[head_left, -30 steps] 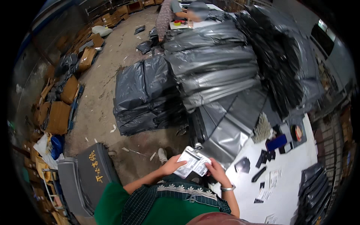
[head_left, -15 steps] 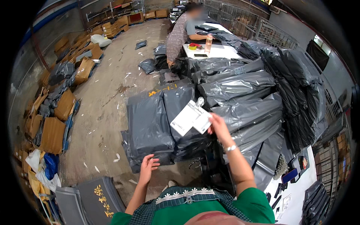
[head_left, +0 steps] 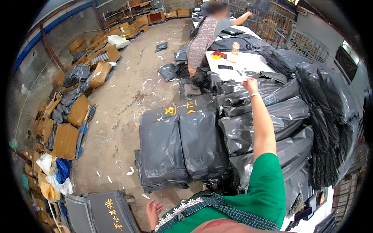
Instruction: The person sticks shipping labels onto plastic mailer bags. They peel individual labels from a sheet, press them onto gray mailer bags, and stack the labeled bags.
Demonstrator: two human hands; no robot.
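My right arm reaches far forward over the table. At its end my right hand (head_left: 250, 84) pinches white label sheets (head_left: 234, 75), seen nearly edge-on against the white table. My left hand (head_left: 154, 212) is low, near my apron, with its fingers apart and nothing in it. Beyond that hand lie two dark grey plastic-wrapped bundles (head_left: 160, 151) side by side. Under my right forearm are several stacked shiny grey plastic-bag bundles (head_left: 248, 130).
Ahead, a person (head_left: 210, 35) in a patterned apron stands at the white table (head_left: 254, 60). On it are a phone (head_left: 225, 67), a bottle (head_left: 235, 52) and a tape roll (head_left: 217, 55). Cardboard boxes (head_left: 65, 140) line the left wall; grey mats (head_left: 110, 211) lie at lower left.
My right hand has carried the labels forward from above the wrapped bundles to the table's edge. My left hand has drawn back toward my body. The other person has raised an arm.
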